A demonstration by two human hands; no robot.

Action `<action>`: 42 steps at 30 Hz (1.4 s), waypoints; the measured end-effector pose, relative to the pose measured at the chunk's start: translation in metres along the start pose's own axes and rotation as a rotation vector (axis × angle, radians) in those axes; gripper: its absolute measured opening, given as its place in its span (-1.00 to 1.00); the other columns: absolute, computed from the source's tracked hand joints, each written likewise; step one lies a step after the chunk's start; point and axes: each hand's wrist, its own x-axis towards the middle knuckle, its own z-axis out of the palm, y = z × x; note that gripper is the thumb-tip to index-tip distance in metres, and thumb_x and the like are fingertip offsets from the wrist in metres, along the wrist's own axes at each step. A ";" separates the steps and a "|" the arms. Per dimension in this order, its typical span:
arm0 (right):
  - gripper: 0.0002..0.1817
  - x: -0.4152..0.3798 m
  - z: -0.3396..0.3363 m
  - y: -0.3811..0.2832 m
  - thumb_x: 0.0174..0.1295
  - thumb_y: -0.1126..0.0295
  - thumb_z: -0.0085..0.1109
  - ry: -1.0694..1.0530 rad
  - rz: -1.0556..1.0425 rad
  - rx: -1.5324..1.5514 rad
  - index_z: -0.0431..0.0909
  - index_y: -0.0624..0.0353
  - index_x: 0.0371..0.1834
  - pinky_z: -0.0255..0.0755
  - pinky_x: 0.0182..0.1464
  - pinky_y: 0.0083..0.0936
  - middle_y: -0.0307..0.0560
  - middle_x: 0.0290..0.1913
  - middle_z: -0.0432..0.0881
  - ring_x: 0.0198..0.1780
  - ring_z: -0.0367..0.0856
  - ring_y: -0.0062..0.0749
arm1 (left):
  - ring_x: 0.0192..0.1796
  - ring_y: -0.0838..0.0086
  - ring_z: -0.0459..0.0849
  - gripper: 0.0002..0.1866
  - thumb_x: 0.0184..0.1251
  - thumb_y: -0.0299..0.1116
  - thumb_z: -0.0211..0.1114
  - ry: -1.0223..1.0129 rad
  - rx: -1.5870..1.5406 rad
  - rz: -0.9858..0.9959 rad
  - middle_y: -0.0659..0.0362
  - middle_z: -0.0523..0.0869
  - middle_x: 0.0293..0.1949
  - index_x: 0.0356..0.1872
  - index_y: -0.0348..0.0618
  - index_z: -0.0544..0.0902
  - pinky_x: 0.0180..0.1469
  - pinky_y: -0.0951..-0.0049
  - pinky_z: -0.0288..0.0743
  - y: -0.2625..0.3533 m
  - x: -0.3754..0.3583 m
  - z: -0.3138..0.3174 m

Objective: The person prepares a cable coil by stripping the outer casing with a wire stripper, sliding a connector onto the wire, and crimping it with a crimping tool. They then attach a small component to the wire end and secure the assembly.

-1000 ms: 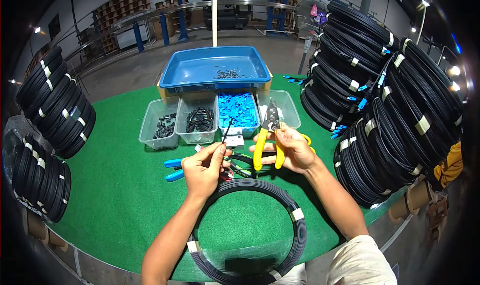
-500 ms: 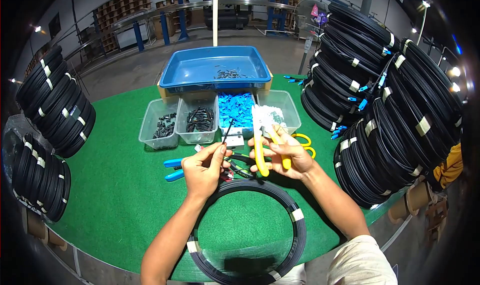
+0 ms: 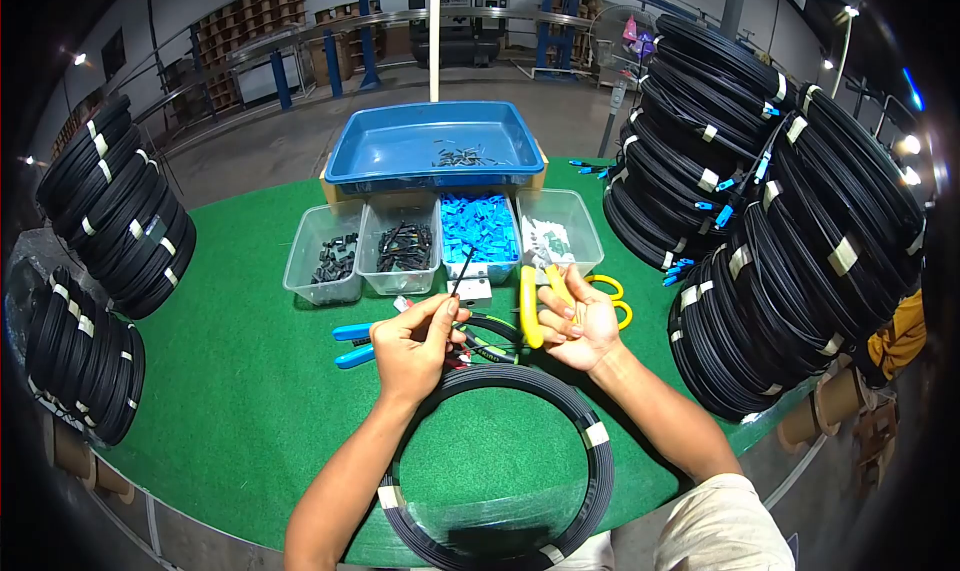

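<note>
Two hands worked over the tabletop: the left hand and the right hand. One blue tray sat at the back. Four clear plastic bins stood in a row before it: one, another, a third, a fourth. One yellow-handled tool and one pair of yellow-handled scissors showed. One cable coil lay flat nearest the person. The stacked coils were too many to count.
</note>
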 end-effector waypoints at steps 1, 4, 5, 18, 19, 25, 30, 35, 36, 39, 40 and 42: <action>-0.73 0.000 0.001 0.000 0.58 0.10 -0.25 0.024 0.004 -0.109 0.44 -0.11 0.06 0.06 -0.58 -0.61 -0.28 -0.52 0.32 -0.74 0.12 -0.61 | -0.48 0.58 0.70 -0.78 0.44 -0.42 0.28 0.001 -0.001 0.005 0.05 0.79 -0.32 -0.08 -0.41 0.71 -0.47 0.62 0.54 0.000 0.000 0.000; -0.83 -0.005 0.006 -0.004 0.57 0.19 -0.19 0.088 0.015 -0.449 0.37 -0.10 0.06 0.07 -0.58 -0.62 -0.27 -0.55 0.27 -0.71 0.16 -0.60 | -0.48 0.58 0.70 -0.78 0.44 -0.42 0.28 -0.001 0.002 0.011 0.05 0.79 -0.32 -0.08 -0.41 0.71 -0.47 0.62 0.54 -0.001 0.000 -0.001; -0.76 -0.006 0.005 -0.012 0.55 0.20 -0.11 0.062 0.023 -0.557 0.35 -0.04 0.17 0.11 -0.55 -0.64 -0.26 -0.53 0.33 -0.67 0.21 -0.62 | -0.48 0.58 0.70 -0.78 0.44 -0.42 0.29 -0.002 -0.001 0.017 0.05 0.79 -0.32 -0.08 -0.41 0.71 -0.47 0.62 0.54 -0.001 0.000 -0.001; -0.73 -0.027 0.017 -0.010 0.13 0.30 0.38 0.271 -0.096 -2.204 0.61 0.32 -0.32 0.46 -0.14 -0.12 0.21 -0.41 0.65 -0.30 0.61 0.05 | -0.47 0.57 0.71 -0.77 0.45 -0.39 0.28 -0.017 0.016 0.019 0.05 0.79 -0.30 -0.08 -0.39 0.71 -0.46 0.62 0.55 -0.001 -0.001 0.000; -0.73 -0.027 0.013 -0.012 0.13 0.30 0.38 0.272 -0.098 -2.203 0.61 0.32 -0.32 0.46 -0.14 -0.12 0.21 -0.41 0.65 -0.30 0.61 0.05 | -0.47 0.57 0.71 -0.77 0.45 -0.39 0.28 -0.018 0.011 0.021 0.06 0.79 -0.31 -0.08 -0.39 0.72 -0.46 0.62 0.55 -0.001 -0.002 0.000; -0.43 -0.018 0.033 -0.034 -0.18 0.06 0.59 0.396 0.397 -2.365 0.65 0.34 -0.27 0.51 0.00 -0.16 0.20 -0.18 0.70 -0.08 0.68 0.05 | -0.47 0.57 0.71 -0.77 0.45 -0.39 0.28 -0.010 0.016 0.033 0.07 0.79 -0.33 -0.08 -0.39 0.72 -0.46 0.61 0.56 0.000 0.000 0.001; -0.33 -0.009 0.027 -0.031 -0.28 0.00 0.65 0.354 0.412 -2.434 0.63 0.38 -0.29 0.54 -0.07 -0.14 0.23 -0.30 0.71 -0.15 0.72 0.06 | -0.48 0.57 0.72 -0.78 0.44 -0.40 0.28 -0.006 0.015 0.019 0.07 0.79 -0.33 -0.08 -0.39 0.72 -0.46 0.62 0.56 -0.001 -0.001 0.000; -0.57 -0.008 0.022 -0.028 -0.21 0.31 0.62 0.231 0.441 -2.328 0.58 0.32 -0.39 0.51 -0.24 -0.29 0.02 -0.46 0.68 -0.30 0.71 -0.16 | -0.45 0.58 0.74 -0.80 0.41 -0.47 0.30 -0.003 -0.002 -0.004 0.07 0.81 -0.36 -0.07 -0.37 0.73 -0.42 0.58 0.62 0.002 -0.001 0.000; -0.63 -0.011 0.018 -0.031 -0.17 0.39 0.59 0.195 0.355 -2.105 0.56 0.29 -0.40 0.49 -0.26 -0.35 -0.07 -0.45 0.67 -0.32 0.69 -0.30 | -0.45 0.58 0.74 -0.80 0.40 -0.47 0.31 -0.006 -0.014 -0.001 0.06 0.81 -0.35 -0.07 -0.36 0.73 -0.42 0.59 0.62 0.001 -0.001 0.000; -0.75 -0.015 0.020 -0.035 0.06 0.64 0.38 0.125 0.186 -1.430 0.44 0.22 -0.34 0.56 -0.16 -0.46 -0.05 -0.18 0.67 -0.12 0.69 -0.44 | -0.47 0.55 0.74 -0.78 0.43 -0.42 0.30 -0.006 0.005 0.014 0.06 0.80 -0.34 -0.07 -0.38 0.72 -0.49 0.63 0.54 -0.001 -0.001 0.000; -0.74 -0.017 0.026 -0.035 0.12 0.64 0.33 0.145 0.171 -1.192 0.40 0.22 -0.27 0.61 -0.08 -0.37 0.03 -0.03 0.61 -0.07 0.69 -0.35 | -0.47 0.55 0.75 -0.78 0.42 -0.42 0.30 -0.004 0.012 0.017 0.07 0.80 -0.36 -0.07 -0.38 0.72 -0.49 0.64 0.54 -0.001 -0.001 0.000; -0.67 -0.020 0.040 -0.035 0.24 0.62 0.26 0.110 0.168 -0.892 0.27 0.16 -0.10 0.66 0.08 -0.11 0.11 0.26 0.42 0.05 0.66 -0.19 | -0.49 0.56 0.73 -0.78 0.42 -0.42 0.31 0.000 0.015 0.021 0.07 0.79 -0.37 -0.07 -0.39 0.72 -0.49 0.65 0.54 0.001 -0.001 0.001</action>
